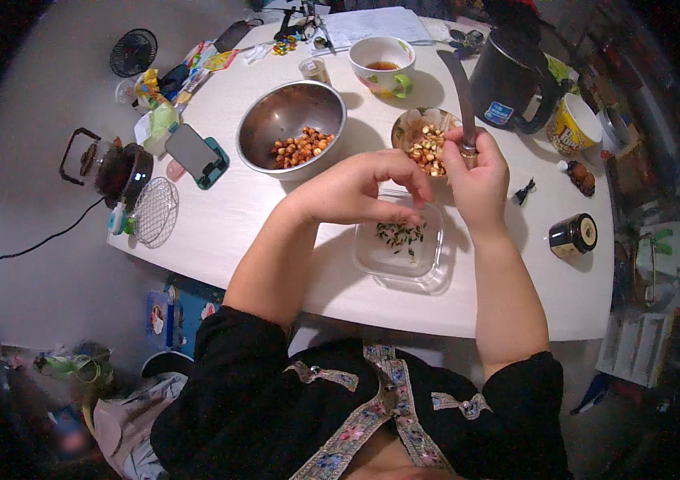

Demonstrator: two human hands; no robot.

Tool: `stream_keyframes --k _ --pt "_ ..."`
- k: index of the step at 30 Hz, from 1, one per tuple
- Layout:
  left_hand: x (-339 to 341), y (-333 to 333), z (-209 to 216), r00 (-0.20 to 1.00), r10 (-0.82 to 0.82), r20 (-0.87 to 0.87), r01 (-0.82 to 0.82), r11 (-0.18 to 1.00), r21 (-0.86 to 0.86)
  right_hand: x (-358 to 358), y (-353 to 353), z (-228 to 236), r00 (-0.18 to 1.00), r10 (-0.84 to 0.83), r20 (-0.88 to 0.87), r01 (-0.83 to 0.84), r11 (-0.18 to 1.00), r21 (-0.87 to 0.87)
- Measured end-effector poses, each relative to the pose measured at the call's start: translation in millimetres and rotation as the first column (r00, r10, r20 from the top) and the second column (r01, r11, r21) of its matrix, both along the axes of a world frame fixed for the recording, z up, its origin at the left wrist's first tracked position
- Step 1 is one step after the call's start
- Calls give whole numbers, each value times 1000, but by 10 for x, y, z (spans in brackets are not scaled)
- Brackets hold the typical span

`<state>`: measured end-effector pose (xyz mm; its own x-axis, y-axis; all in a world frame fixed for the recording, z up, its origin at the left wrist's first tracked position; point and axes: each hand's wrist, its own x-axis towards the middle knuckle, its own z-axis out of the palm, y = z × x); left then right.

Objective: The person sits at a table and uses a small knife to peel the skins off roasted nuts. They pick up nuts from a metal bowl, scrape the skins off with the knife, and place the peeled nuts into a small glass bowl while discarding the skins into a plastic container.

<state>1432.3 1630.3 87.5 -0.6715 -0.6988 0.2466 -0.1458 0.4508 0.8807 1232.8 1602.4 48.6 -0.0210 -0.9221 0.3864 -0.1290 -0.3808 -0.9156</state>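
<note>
My right hand (480,172) is closed round the handle of a knife (461,92), its blade pointing up and away from me. Beside it my left hand (368,188) hovers above a clear square container (398,276), thumb and fingers curved and apart, with nothing visible between them. Small green slivers (401,236), like lotus seed germs, lie in that container. Just beyond my hands, a patterned bowl (397,126) holds pale and brown split lotus seeds (429,148), partly hidden by my fingers. Whole reddish-brown seeds (304,148) sit in a steel bowl (256,128) to the left.
A cup (364,76) of brown liquid stands behind the bowls. At the back right are a black kettle (508,80) and a yellow tub (576,128). A dark jar (573,235) sits near the right edge. To the left are a phone on a stand (196,156), a wire rack (156,212) and a glass teapot (120,168).
</note>
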Motion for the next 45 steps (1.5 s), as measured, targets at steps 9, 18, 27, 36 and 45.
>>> stream_keyframes --k 9,18,27,36,45 --pt "687 -91 609 772 629 94 -607 773 -183 -27 -24 -90 999 -6 -50 2 998 -60" --pt "1018 -535 5 222 472 853 -317 863 -394 10 -20 -137 997 16 -81 -24 995 -95" --pt "1096 -911 -395 189 283 940 -319 923 -213 -25 26 -2 981 -35 -191 12 992 -122" --pt "1110 -749 -100 374 365 853 -408 890 -202 -10 13 -16 979 -114 -169 77 975 -211" --pt "1105 -622 208 450 556 699 -592 772 -232 -22 -16 -54 976 -111 -186 67 971 -229"
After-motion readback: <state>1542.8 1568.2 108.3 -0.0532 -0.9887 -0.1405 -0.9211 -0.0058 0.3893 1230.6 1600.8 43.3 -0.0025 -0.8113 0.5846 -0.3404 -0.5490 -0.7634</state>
